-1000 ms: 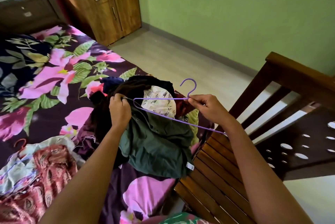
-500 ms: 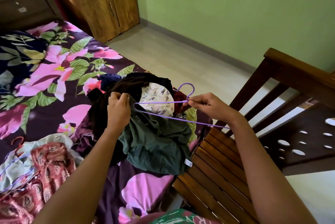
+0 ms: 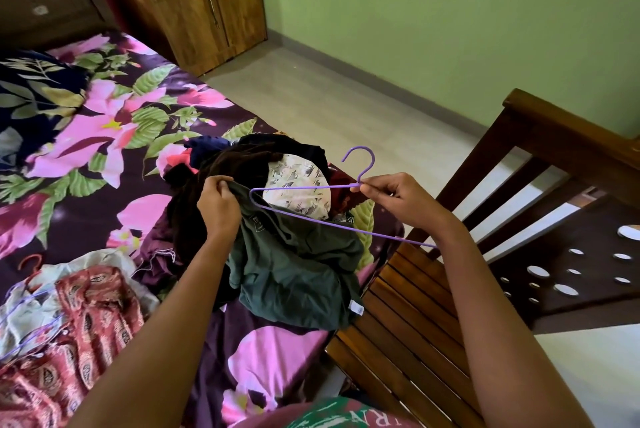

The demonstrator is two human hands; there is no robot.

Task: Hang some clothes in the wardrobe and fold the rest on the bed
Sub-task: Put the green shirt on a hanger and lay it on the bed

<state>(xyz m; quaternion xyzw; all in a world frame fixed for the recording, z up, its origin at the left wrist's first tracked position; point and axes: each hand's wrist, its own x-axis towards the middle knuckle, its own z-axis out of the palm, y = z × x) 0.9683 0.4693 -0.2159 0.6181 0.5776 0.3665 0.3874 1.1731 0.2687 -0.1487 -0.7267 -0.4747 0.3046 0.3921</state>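
Right hand [image 3: 391, 199], centre right of frame: pinches purple hanger [image 3: 304, 187] just under its hook. Left hand [image 3: 216, 206], centre: grips the top edge of the green shirt [image 3: 294, 265], beside the hanger's left tip. The shirt lies on the clothes pile [image 3: 249, 161] on the bed [image 3: 104, 137].

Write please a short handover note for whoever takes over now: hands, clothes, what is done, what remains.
Left hand grips the green garment at its edge, over the clothes pile on the bed.
Right hand pinches the purple hanger at its neck; the hanger's far tip is by the left hand.
Done: no folded clothes in view.
Left: put garment on hanger, hang it in the wardrobe, fold the rest.
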